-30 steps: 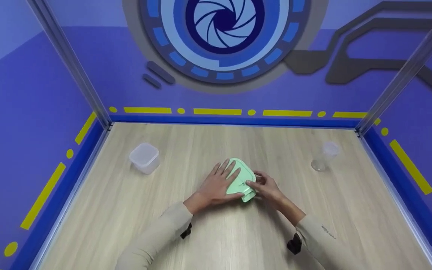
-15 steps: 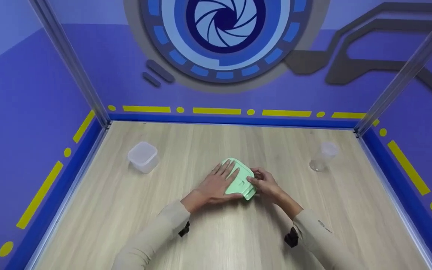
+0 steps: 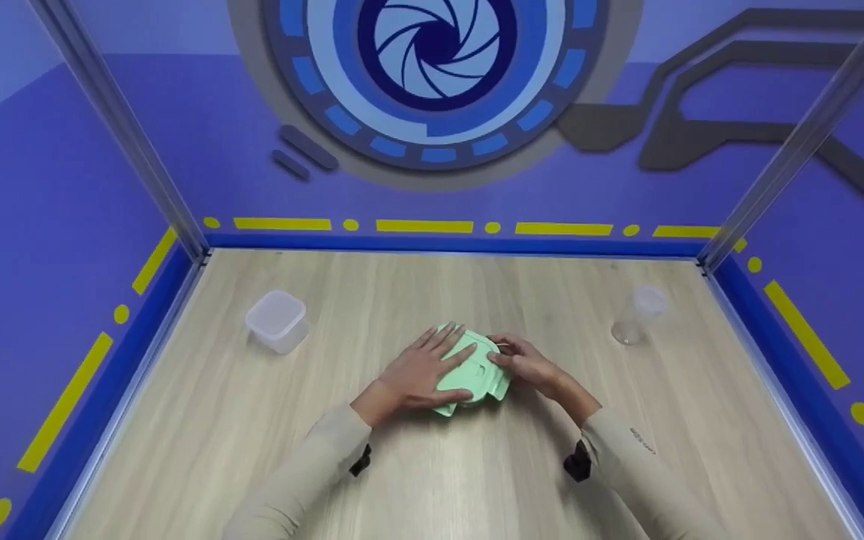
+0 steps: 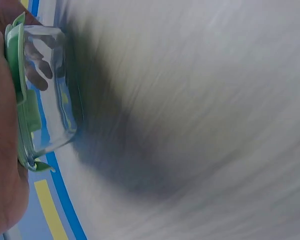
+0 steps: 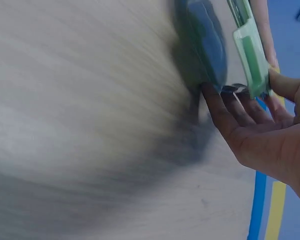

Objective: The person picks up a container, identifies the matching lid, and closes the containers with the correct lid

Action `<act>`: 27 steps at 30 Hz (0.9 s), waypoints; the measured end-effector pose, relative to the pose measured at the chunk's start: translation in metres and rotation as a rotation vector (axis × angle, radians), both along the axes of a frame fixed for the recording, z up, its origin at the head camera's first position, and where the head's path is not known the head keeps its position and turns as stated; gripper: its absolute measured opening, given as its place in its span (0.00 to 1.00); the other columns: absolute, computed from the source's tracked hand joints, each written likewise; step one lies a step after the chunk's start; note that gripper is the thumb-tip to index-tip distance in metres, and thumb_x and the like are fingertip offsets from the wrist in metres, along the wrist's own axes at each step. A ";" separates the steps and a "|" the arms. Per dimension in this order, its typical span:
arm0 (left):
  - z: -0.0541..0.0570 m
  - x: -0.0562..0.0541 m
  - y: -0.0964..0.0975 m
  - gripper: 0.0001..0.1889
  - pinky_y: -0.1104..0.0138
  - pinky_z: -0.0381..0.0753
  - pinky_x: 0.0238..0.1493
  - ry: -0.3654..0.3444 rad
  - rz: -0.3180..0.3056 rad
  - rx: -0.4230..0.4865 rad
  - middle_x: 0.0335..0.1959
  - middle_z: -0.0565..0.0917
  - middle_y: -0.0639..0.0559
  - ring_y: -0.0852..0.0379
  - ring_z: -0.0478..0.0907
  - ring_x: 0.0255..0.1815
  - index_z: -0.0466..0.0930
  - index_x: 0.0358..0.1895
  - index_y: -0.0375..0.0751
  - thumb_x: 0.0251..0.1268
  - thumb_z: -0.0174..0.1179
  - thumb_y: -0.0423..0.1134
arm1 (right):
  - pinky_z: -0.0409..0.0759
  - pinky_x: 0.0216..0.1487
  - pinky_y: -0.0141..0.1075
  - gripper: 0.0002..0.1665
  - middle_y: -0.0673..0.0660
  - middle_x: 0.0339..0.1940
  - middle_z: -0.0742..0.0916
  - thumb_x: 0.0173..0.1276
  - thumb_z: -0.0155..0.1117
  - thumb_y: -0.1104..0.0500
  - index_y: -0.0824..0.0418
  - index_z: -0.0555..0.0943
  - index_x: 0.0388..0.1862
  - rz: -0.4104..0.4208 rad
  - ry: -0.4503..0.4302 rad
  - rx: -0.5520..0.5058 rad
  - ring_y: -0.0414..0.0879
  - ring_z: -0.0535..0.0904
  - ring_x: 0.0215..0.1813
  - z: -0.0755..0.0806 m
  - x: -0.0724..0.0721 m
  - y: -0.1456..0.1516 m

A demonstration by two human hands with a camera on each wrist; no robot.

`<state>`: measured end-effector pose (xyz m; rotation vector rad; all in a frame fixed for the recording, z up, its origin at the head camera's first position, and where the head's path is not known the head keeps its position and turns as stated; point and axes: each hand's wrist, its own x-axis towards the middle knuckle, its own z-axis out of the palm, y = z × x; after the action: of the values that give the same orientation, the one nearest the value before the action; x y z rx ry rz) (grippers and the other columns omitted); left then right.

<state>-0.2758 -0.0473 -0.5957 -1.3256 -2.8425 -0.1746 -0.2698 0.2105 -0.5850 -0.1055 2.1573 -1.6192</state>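
A clear glass food container point(image 4: 60, 112) with a light green snap lid point(image 3: 479, 370) is between my hands at the middle of the table. My left hand point(image 3: 417, 375) lies across the lid with its fingers spread and straight. At the container's right side, my right hand point(image 3: 533, 366) grips it, thumb at the lid's edge and fingers curled against the glass below. One green latch flap point(image 5: 252, 57) hangs beside the right thumb in the right wrist view. Another flap point(image 3: 444, 410) sticks out below the left hand.
To the left stands a translucent square plastic tub point(image 3: 277, 321) with a whitish lid. A clear cylindrical jar point(image 3: 640, 315) stands at the right. Blue printed panels point(image 3: 432, 206) wall the wooden table point(image 3: 372, 292) at the back and sides.
The container has turned counterclockwise between my hands, bringing a second latch flap into sight below the left hand. The head view has shifted slightly; the tub and jar stay put.
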 end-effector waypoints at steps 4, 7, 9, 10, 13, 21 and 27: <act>-0.003 0.008 0.007 0.46 0.52 0.43 0.85 -0.012 0.088 0.022 0.86 0.45 0.44 0.47 0.39 0.87 0.44 0.84 0.56 0.70 0.35 0.77 | 0.81 0.58 0.38 0.32 0.69 0.67 0.80 0.78 0.61 0.52 0.68 0.68 0.73 -0.105 0.042 0.017 0.50 0.82 0.60 -0.003 0.005 -0.005; -0.004 0.015 0.011 0.46 0.51 0.45 0.85 -0.011 0.162 0.037 0.86 0.45 0.43 0.46 0.41 0.87 0.46 0.84 0.55 0.71 0.37 0.76 | 0.82 0.46 0.34 0.31 0.69 0.60 0.84 0.75 0.64 0.52 0.69 0.73 0.69 -0.227 0.104 0.032 0.46 0.83 0.51 -0.004 0.012 -0.015; -0.005 0.020 0.014 0.46 0.51 0.45 0.85 -0.006 0.209 0.044 0.86 0.46 0.43 0.46 0.42 0.87 0.47 0.84 0.54 0.71 0.38 0.75 | 0.81 0.47 0.34 0.32 0.68 0.61 0.84 0.73 0.67 0.52 0.67 0.74 0.70 -0.262 0.125 0.044 0.47 0.83 0.52 -0.005 0.017 -0.021; -0.006 0.023 0.014 0.46 0.50 0.46 0.85 -0.001 0.226 0.051 0.86 0.47 0.42 0.45 0.43 0.87 0.48 0.84 0.53 0.71 0.38 0.75 | 0.82 0.49 0.35 0.33 0.67 0.63 0.83 0.73 0.68 0.52 0.67 0.73 0.71 -0.266 0.121 0.046 0.48 0.83 0.54 -0.006 0.020 -0.023; -0.007 0.029 0.016 0.46 0.49 0.48 0.84 0.006 0.266 0.064 0.85 0.48 0.41 0.44 0.44 0.86 0.49 0.84 0.51 0.71 0.39 0.75 | 0.82 0.60 0.42 0.38 0.66 0.70 0.79 0.71 0.69 0.52 0.65 0.69 0.75 -0.250 0.082 0.037 0.52 0.81 0.62 -0.007 0.026 -0.027; 0.002 0.019 0.008 0.47 0.48 0.44 0.84 -0.029 0.187 0.006 0.86 0.44 0.43 0.45 0.39 0.87 0.44 0.84 0.59 0.68 0.38 0.78 | 0.78 0.65 0.44 0.32 0.65 0.73 0.75 0.75 0.64 0.54 0.62 0.69 0.73 -0.160 -0.003 -0.027 0.52 0.74 0.69 0.000 0.014 -0.020; 0.000 0.010 0.003 0.51 0.48 0.43 0.85 -0.048 0.134 0.000 0.86 0.42 0.42 0.46 0.37 0.87 0.42 0.84 0.55 0.65 0.39 0.80 | 0.83 0.53 0.38 0.35 0.68 0.70 0.75 0.76 0.64 0.54 0.65 0.66 0.75 -0.055 -0.063 -0.056 0.46 0.79 0.57 0.000 0.004 -0.011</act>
<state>-0.2654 -0.0443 -0.5953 -1.1416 -2.9582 -0.2081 -0.2662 0.1996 -0.5850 -0.0118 2.0857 -1.6913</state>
